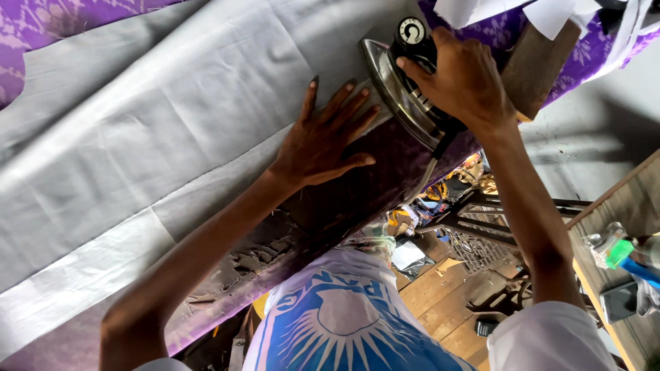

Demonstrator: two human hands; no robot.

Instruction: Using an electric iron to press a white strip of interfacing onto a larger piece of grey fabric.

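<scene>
Seen from above, nearest the camera is the person's own chest in a white shirt with a blue sunburst print, and both bare forearms reach away from it. Below, beyond the edge of the work surface, lies a wooden plank floor with the dark iron frame of a treadle stand and scraps of coloured cloth.

The left hand lies flat and open, fingers spread, pressing down on a wide sheet of pale grey fabric. The fabric is smooth with faint fold creases and runs across most of the bench, whose worn dark edge shows near the body. Purple patterned cloth lies under the grey sheet and shows at its edges.

Just beyond the left fingertips, the right hand closes its grip around the black handle of an electric iron. The iron has a shiny metal soleplate and a round dial on top, and it sits at the near edge of the grey fabric. A brown wooden block lies just beside that hand, with white paper pieces farther off.

To the right, another wooden surface holds a green-capped bottle.
</scene>
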